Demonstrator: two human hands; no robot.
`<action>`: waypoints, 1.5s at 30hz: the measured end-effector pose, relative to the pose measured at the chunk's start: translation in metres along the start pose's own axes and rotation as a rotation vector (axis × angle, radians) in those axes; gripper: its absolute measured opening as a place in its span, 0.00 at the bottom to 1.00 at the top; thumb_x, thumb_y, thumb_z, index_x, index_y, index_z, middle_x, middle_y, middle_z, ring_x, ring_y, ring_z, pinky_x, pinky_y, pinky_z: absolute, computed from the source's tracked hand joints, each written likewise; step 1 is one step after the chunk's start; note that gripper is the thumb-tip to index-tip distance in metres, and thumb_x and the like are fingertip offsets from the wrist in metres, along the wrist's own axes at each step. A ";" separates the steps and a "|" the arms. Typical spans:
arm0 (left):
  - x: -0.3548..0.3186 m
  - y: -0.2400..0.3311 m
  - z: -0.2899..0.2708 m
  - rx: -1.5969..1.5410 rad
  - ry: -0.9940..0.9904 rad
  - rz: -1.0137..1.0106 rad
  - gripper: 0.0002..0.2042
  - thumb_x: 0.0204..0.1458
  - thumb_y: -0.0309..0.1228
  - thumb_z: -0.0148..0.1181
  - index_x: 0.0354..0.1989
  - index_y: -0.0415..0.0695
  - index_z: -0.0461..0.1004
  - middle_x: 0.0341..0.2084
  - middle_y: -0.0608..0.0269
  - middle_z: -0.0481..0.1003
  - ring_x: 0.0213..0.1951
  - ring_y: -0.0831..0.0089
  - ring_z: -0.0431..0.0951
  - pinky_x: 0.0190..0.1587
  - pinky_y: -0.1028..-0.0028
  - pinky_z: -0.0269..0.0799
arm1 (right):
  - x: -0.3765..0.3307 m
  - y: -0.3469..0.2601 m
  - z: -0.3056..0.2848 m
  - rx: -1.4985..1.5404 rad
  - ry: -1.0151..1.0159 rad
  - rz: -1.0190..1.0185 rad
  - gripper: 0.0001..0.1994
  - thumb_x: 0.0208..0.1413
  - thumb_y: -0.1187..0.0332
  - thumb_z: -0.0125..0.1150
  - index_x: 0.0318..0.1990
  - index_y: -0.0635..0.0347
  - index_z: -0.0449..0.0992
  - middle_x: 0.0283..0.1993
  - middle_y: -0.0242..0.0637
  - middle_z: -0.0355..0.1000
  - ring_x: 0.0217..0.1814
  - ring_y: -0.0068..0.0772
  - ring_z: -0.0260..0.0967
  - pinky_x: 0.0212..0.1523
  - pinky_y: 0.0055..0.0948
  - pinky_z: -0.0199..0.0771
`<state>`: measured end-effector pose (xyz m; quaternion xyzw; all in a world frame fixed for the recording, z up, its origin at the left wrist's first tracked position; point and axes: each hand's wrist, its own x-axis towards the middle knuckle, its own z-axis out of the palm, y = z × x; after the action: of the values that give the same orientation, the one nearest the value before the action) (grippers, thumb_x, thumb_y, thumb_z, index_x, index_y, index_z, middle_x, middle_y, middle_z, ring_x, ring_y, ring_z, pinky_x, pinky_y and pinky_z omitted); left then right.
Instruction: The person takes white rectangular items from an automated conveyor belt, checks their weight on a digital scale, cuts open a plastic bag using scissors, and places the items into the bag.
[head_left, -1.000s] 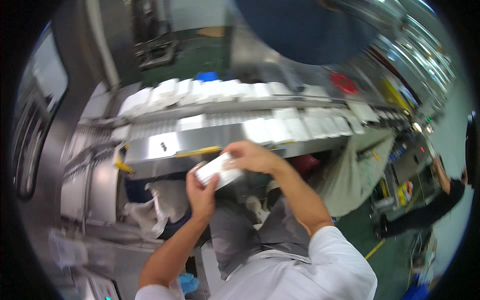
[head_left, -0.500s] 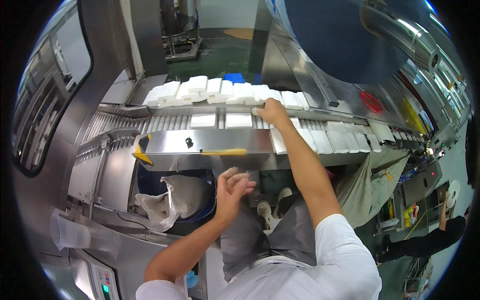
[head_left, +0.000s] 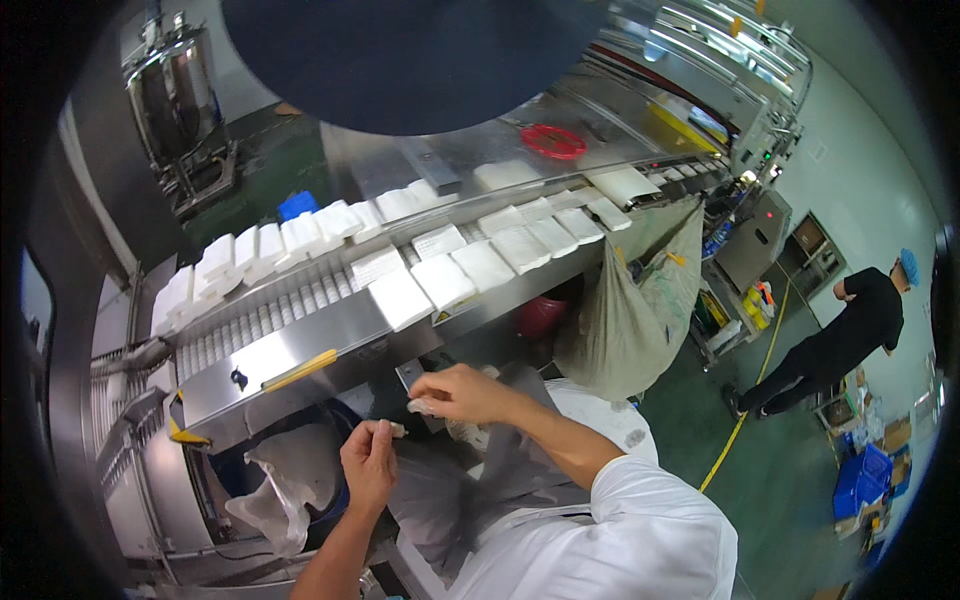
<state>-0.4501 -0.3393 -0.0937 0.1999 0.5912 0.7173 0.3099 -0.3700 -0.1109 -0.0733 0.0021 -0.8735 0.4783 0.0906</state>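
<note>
My left hand (head_left: pixel 368 465) and my right hand (head_left: pixel 465 394) are apart, in front of the conveyor's near edge and above my lap. The left thumb and fingers are pinched together, with a small whitish bit (head_left: pixel 398 430) at the tips. The right fingers are curled in, and a pale piece (head_left: pixel 422 406) shows at their ends. Whether these are finger coverings or held scraps I cannot tell. Beyond the hands, folded white pads (head_left: pixel 400 298) lie in an overlapping row on the near metal ledge. Another row of white pads (head_left: pixel 302 232) lines the conveyor's far side.
Between the rows runs a roller conveyor (head_left: pixel 268 318). A yellow-handled tool (head_left: pixel 300 370) lies on its front ledge. Below are a bin with a plastic bag (head_left: pixel 290 480) and a hanging cloth (head_left: pixel 630 320). A dark round panel (head_left: pixel 410 60) overhangs. A person in black (head_left: pixel 840 340) stands at right.
My right hand has left the conveyor's far row and come back near my left hand. The left fingers have closed from a loose spread. The view has swung to the right.
</note>
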 end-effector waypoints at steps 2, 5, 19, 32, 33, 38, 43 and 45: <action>-0.004 -0.003 0.003 0.035 -0.016 -0.018 0.20 0.72 0.41 0.51 0.33 0.38 0.78 0.09 0.72 0.64 0.09 0.86 0.58 0.13 0.80 0.50 | -0.026 0.035 -0.006 0.016 -0.002 0.107 0.14 0.62 0.61 0.65 0.46 0.63 0.78 0.34 0.43 0.80 0.32 0.41 0.77 0.37 0.36 0.75; -0.009 -0.009 0.004 -0.016 -0.074 0.008 0.23 0.72 0.43 0.48 0.31 0.37 0.78 0.08 0.72 0.63 0.09 0.85 0.58 0.13 0.80 0.50 | -0.064 0.107 -0.009 -0.102 0.076 0.232 0.15 0.62 0.60 0.65 0.47 0.62 0.79 0.38 0.44 0.80 0.41 0.44 0.76 0.44 0.40 0.75; -0.011 -0.006 0.003 0.291 -0.107 0.038 0.22 0.72 0.39 0.49 0.29 0.36 0.79 0.09 0.68 0.67 0.09 0.84 0.59 0.12 0.79 0.52 | -0.114 0.226 -0.005 -0.669 0.398 0.409 0.19 0.60 0.56 0.60 0.46 0.63 0.82 0.53 0.47 0.78 0.60 0.54 0.68 0.62 0.54 0.68; -0.015 -0.003 0.011 0.684 -0.318 0.113 0.08 0.62 0.29 0.64 0.32 0.37 0.78 0.13 0.62 0.73 0.15 0.78 0.73 0.20 0.76 0.64 | -0.107 0.234 0.000 -0.723 0.473 0.388 0.14 0.55 0.60 0.59 0.33 0.65 0.80 0.42 0.49 0.78 0.52 0.56 0.71 0.55 0.52 0.71; -0.014 -0.001 0.012 0.729 -0.331 0.137 0.08 0.62 0.29 0.64 0.32 0.38 0.78 0.14 0.61 0.74 0.15 0.75 0.74 0.21 0.75 0.65 | -0.106 0.234 0.000 -0.724 0.443 0.427 0.15 0.56 0.59 0.59 0.36 0.64 0.81 0.45 0.47 0.78 0.54 0.53 0.71 0.55 0.51 0.72; -0.012 -0.001 0.005 0.830 -0.384 0.195 0.05 0.62 0.29 0.62 0.37 0.40 0.78 0.17 0.58 0.77 0.18 0.65 0.79 0.24 0.71 0.71 | -0.100 0.221 -0.003 -0.694 0.361 0.539 0.17 0.57 0.56 0.60 0.42 0.62 0.83 0.50 0.42 0.79 0.59 0.48 0.69 0.55 0.50 0.72; -0.011 0.002 0.005 0.803 -0.455 0.149 0.06 0.63 0.28 0.58 0.43 0.40 0.77 0.22 0.57 0.80 0.23 0.63 0.83 0.27 0.70 0.75 | -0.101 0.224 -0.004 -0.706 0.372 0.550 0.17 0.58 0.56 0.59 0.42 0.61 0.84 0.50 0.41 0.79 0.60 0.48 0.69 0.57 0.50 0.71; -0.011 0.002 0.004 0.791 -0.489 0.148 0.06 0.64 0.27 0.57 0.46 0.40 0.76 0.24 0.56 0.80 0.25 0.62 0.84 0.28 0.69 0.76 | -0.101 0.223 -0.004 -0.693 0.374 0.536 0.16 0.58 0.58 0.58 0.41 0.61 0.82 0.50 0.43 0.78 0.59 0.50 0.69 0.58 0.50 0.71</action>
<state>-0.4394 -0.3442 -0.0903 0.5073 0.7131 0.3887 0.2882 -0.2901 0.0055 -0.2739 -0.3399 -0.9201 0.1572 0.1152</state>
